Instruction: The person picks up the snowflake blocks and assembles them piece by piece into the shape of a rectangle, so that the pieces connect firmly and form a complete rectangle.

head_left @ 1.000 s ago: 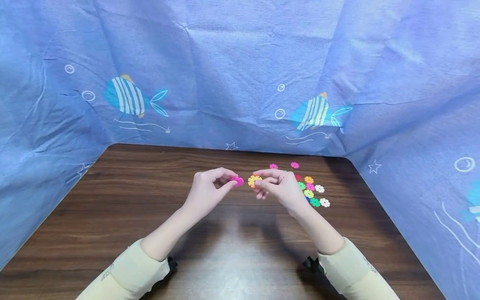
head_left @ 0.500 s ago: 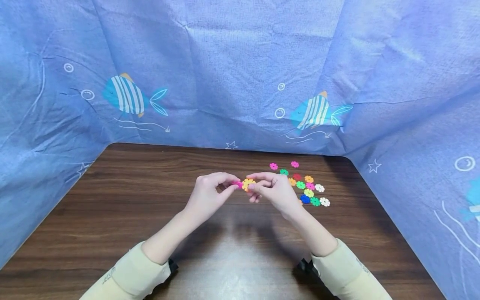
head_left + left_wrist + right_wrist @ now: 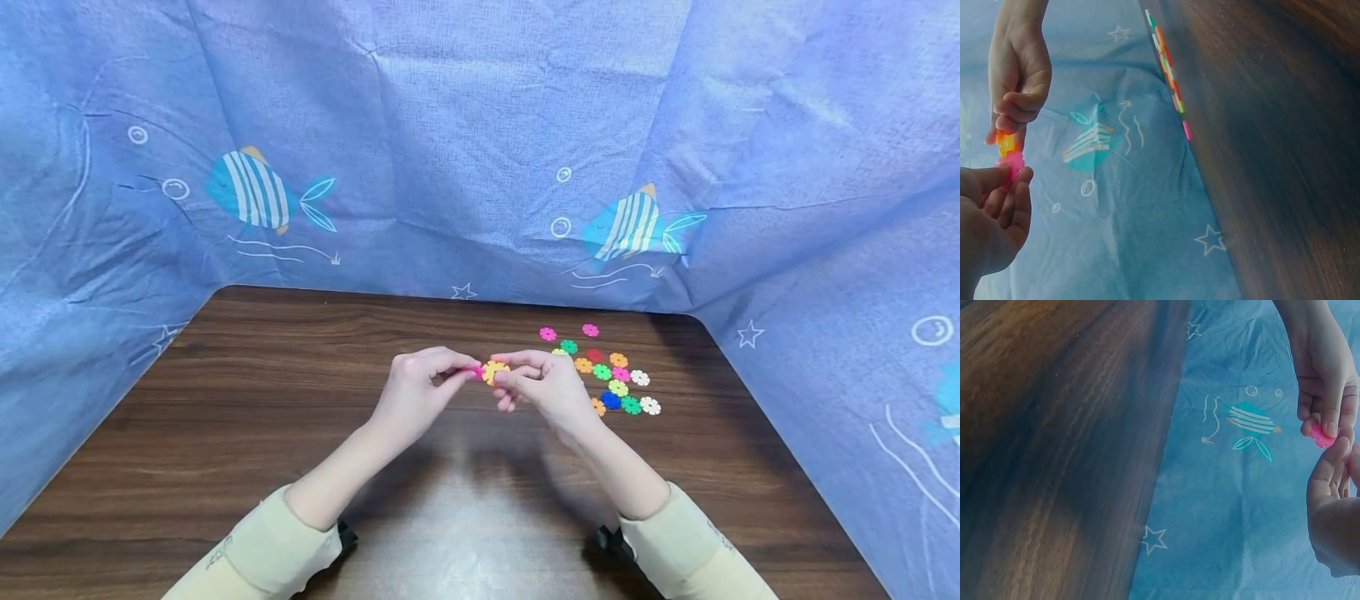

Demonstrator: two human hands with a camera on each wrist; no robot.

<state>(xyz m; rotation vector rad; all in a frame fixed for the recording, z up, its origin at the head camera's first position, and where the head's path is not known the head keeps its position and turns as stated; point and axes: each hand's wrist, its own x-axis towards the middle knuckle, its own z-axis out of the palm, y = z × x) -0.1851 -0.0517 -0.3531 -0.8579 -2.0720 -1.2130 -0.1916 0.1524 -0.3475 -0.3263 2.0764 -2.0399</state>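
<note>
Above the middle of the table, my left hand [image 3: 416, 385] pinches a pink flower-shaped disc [image 3: 1014, 165] between thumb and fingers. My right hand [image 3: 551, 387] pinches an orange-yellow flower-shaped disc [image 3: 493, 372] with a notched rim. The two discs meet edge to edge, the pink one turned at an angle to the other. Whether their notches interlock I cannot tell. In the right wrist view the pink disc [image 3: 1322, 435] shows between the fingertips, while the orange-yellow one is hidden behind the right hand [image 3: 1335, 519].
Several loose flower discs lie flat at the table's back right, among them a blue disc [image 3: 611, 400], a white disc [image 3: 650, 406] and a red disc [image 3: 594, 355]. A blue fish-print cloth [image 3: 465, 150] walls the wooden table [image 3: 300, 358] at the back and sides.
My right hand has moved left, bringing the orange-yellow disc from a gap away into contact with the pink disc. Over the last half second both hands have stayed nearly still.
</note>
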